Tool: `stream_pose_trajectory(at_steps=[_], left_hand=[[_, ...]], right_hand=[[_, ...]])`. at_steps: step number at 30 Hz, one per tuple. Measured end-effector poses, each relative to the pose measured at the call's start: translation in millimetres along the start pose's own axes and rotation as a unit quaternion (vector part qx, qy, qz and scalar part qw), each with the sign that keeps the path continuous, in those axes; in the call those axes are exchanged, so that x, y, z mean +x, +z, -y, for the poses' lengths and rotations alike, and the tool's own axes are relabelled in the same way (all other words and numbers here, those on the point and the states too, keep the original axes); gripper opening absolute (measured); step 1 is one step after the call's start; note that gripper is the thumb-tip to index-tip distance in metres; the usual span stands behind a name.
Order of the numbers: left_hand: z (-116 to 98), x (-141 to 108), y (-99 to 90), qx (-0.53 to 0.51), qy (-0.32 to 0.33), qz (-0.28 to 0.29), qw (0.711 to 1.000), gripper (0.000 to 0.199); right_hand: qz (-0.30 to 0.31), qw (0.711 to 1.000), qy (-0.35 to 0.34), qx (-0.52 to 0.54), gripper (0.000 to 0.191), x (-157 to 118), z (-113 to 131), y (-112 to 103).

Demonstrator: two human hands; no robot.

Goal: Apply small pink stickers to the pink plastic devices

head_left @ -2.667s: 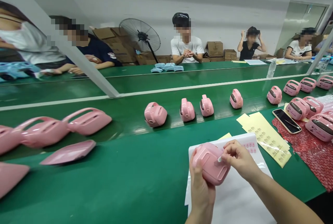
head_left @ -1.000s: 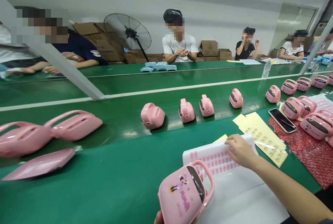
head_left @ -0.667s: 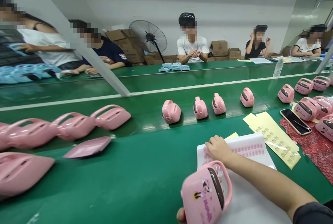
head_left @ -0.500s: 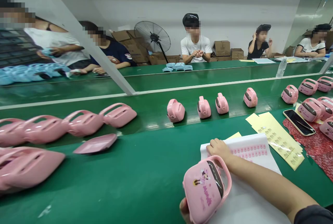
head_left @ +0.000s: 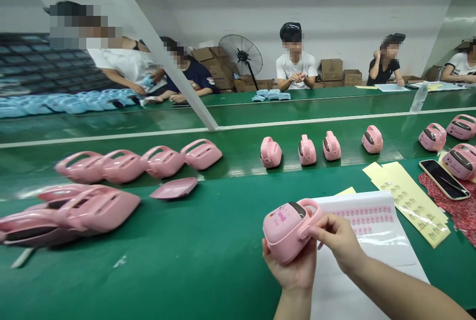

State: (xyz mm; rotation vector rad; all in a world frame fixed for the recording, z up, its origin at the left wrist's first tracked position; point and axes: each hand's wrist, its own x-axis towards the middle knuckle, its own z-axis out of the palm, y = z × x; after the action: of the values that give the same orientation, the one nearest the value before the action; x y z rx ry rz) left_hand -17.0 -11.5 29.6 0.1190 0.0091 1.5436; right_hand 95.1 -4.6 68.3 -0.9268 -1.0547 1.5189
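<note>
A pink case [head_left: 286, 235] with a handle, a dark window and a printed figure rests tilted in my left hand [head_left: 293, 270], whose fingers and palm cup it from below. My right hand [head_left: 336, 240] is at the round hinge where the handle meets the case's side, thumb and forefinger pinched together there; whatever lies between them is too small to make out. Beneath my right arm lies a white sheet [head_left: 401, 255] with rows of small pink stickers. Yellow sticker sheets [head_left: 412, 201] lie to its right.
Pink shells [head_left: 163, 161] lie in a row at the left, more [head_left: 100, 211] nearer. Pink cases [head_left: 331, 146] stand along the green belt. A phone [head_left: 444, 179] rests on red material at the right. Several people sit or stand across the table; a slanted post [head_left: 159, 52] rises at the left.
My right hand has come off the sticker sheet to the case's handle hinge. The case has turned, its side now showing, and my left hand is more visible. The view has swung left.
</note>
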Motion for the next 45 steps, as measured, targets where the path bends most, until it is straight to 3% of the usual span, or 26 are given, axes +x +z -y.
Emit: stream_pose_trajectory(at_steps=[9,13,16,18,20,22,24,31,38,41,45], left_hand=[[4.7,-2.0,6.2,-0.012,-0.038,-0.020,0.999,0.041],[7.0,-2.6,8.8,-0.012,-0.028,-0.038,0.999,0.042],[6.5,-2.7,9.5,-0.022,-0.036,-0.043,0.998,0.038],[6.5,-2.9,10.2,-0.025,-0.051,-0.029,0.998,0.037],[7.4,-3.3,11.3,-0.027,-0.062,-0.006,0.998,0.038],[8.8,-4.1,12.2,-0.028,-0.065,0.010,0.997,0.040],[9.9,-4.9,12.6,-0.030,-0.064,0.016,0.997,0.041],[7.5,-6.5,10.1,-0.049,-0.068,0.019,0.996,0.041],[5.0,-8.0,9.6,-0.045,-0.063,-0.101,0.992,0.040],[4.5,-7.3,11.0,-0.029,-0.062,-0.119,0.990,0.038],[1.4,-6.2,12.7,-0.005,-0.062,-0.101,0.993,0.035]], right_hand=[[-0.031,0.999,-0.017,-0.036,0.020,-1.9,-1.8,4.0],[-0.074,0.980,-0.108,-0.147,0.018,-5.4,0.0,7.3],[-0.092,0.926,-0.252,-0.265,0.022,-5.3,-2.3,6.6],[-0.113,0.856,-0.364,-0.350,0.025,-4.6,-4.3,4.8],[-0.139,0.768,-0.454,-0.431,0.027,-4.1,-4.9,2.7],[-0.155,0.698,-0.499,-0.491,0.029,-4.2,-3.1,1.1],[-0.154,0.661,-0.515,-0.524,0.030,-4.9,0.5,-0.2],[-0.091,0.607,-0.552,-0.565,0.028,-6.1,14.3,-4.8],[-0.038,0.577,-0.577,-0.577,0.023,-0.1,16.7,-10.8],[-0.032,0.555,-0.552,-0.621,0.022,-3.1,11.6,-9.8],[-0.034,0.519,-0.485,-0.703,0.038,-13.7,-0.3,-3.5]])
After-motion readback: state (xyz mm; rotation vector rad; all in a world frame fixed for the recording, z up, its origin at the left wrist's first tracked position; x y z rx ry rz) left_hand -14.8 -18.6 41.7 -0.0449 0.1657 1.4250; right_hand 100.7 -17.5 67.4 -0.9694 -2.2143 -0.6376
